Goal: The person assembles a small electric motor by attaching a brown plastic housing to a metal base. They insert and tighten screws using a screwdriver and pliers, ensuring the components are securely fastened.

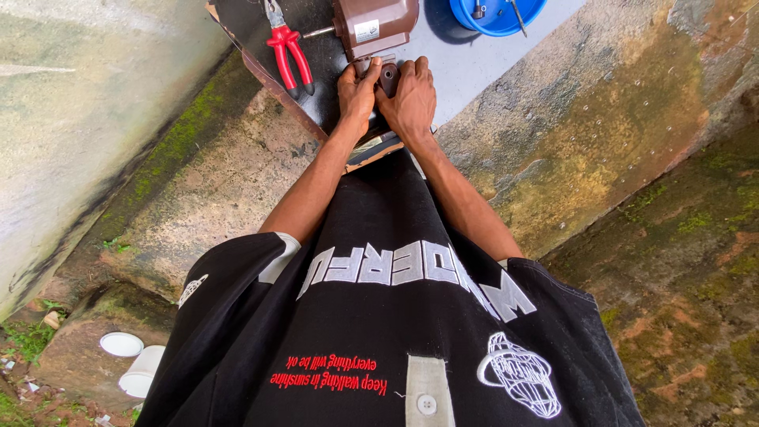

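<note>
Black shirt cloth with white block lettering [395, 316] fills the near part of the view, and two bare forearms run from it to the far middle; the left hand [357, 95] and the right hand [411, 99] are both curled tight, side by side, around a small dark knob-like part [389, 77] at the near end of a brown boxy plastic-cased appliance [375, 24], which lies on the dark tabletop [328, 67] at the far edge of the scene. That brown casing looks rigid and smooth, probably fairly heavy for its size if a motor sits inside, so it seems best gripped by its flat sides rather than by the small part, which could snap or slip under a twist; how firmly the part is seated I cannot tell. Red-handled pliers [288, 51] lie just left of the hands; a blue round plastic bowl [494, 14] sits far right. Mossy concrete slabs [601, 134] close in on both sides; white plastic cups [134, 364] lie near left.
</note>
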